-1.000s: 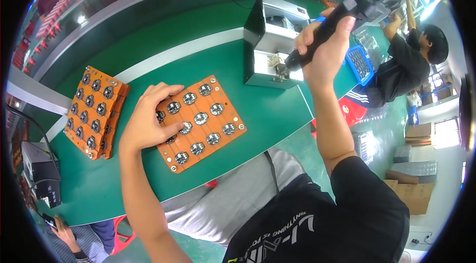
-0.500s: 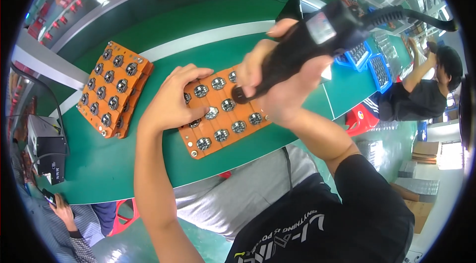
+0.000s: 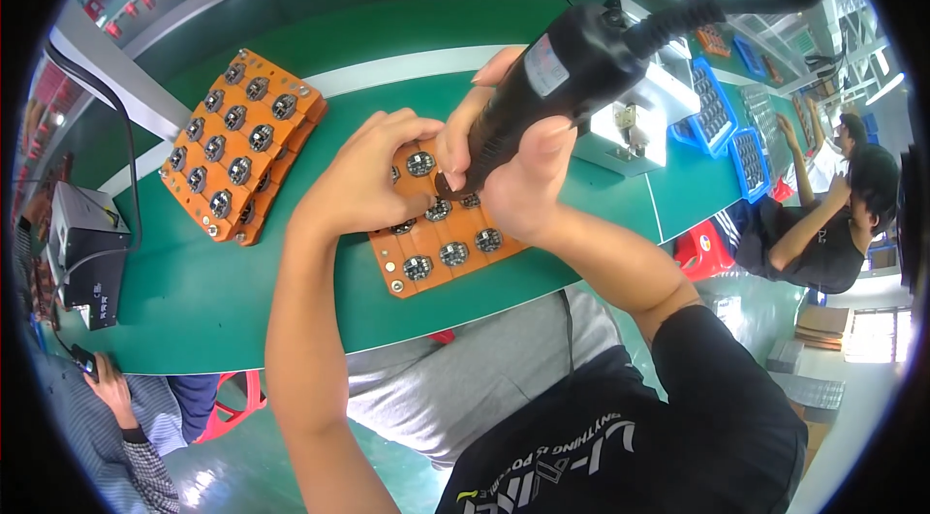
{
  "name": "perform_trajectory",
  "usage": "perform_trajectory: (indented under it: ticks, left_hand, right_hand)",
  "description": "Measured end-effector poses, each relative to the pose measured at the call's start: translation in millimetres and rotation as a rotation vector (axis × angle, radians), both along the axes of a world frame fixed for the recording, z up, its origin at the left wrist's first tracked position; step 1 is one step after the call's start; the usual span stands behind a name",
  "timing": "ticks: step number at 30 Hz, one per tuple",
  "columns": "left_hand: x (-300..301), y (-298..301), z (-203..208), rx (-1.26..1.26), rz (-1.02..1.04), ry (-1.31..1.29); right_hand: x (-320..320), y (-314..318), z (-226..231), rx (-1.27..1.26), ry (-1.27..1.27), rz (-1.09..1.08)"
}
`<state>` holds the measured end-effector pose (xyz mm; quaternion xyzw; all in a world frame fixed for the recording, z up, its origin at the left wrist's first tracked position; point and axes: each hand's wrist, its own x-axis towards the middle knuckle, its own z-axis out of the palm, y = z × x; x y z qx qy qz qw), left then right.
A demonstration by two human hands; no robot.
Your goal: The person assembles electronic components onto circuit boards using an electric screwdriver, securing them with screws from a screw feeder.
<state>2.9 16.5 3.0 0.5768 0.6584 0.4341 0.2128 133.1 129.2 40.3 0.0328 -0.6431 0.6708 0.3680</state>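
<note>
My right hand [image 3: 518, 165] is wrapped round a black corded power screwdriver [image 3: 567, 54], held tilted with its nose down against an orange fixture plate [image 3: 426, 279]. Set in rows in the plate are several small round circuit boards [image 3: 453, 254]. The nose covers part of the middle row, so its exact contact spot is hidden. Over the plate's left part lies my left hand [image 3: 363, 175], fingers bent to the far edge and thumb close to the screwdriver's nose, gripping the plate. Some boards are hidden under both hands.
A stack of similar orange plates [image 3: 242, 141] with round boards sits at the left. Beyond it stands a black and white box [image 3: 87, 257] with cables. To the right are a white metal device [image 3: 620, 141] and blue trays [image 3: 712, 112]. Co-workers [image 3: 823, 214] sit at the right.
The screwdriver has swung more upright and its nose has moved slightly left. My left hand's fingers have drawn in toward the nose. The whole view has shifted a little.
</note>
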Motion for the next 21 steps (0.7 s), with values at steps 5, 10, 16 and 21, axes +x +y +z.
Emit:
perform_trajectory:
  ticks: [5, 10, 16, 21]
  left_hand:
    - [-2.1, -2.5, 3.7, -0.063, -0.008, 0.014]
    - [-1.8, 0.5, 3.6, -0.195, -0.048, -0.095]
    - [0.2, -0.6, -7.2, -0.128, 0.032, -0.153]
    - [-1.5, 3.9, 9.3, -0.14, -0.092, -0.185]
  right_hand:
    - [-4.7, -5.8, -2.7, -0.008, 0.051, 0.031]
    - [-17.0, -7.3, 4.3, -0.129, -0.01, 0.134]
    - [-19.9, -6.6, 4.3, -0.175, -0.039, 0.147]
    - [-14.1, -0.3, 1.9, -0.164, 0.074, 0.042]
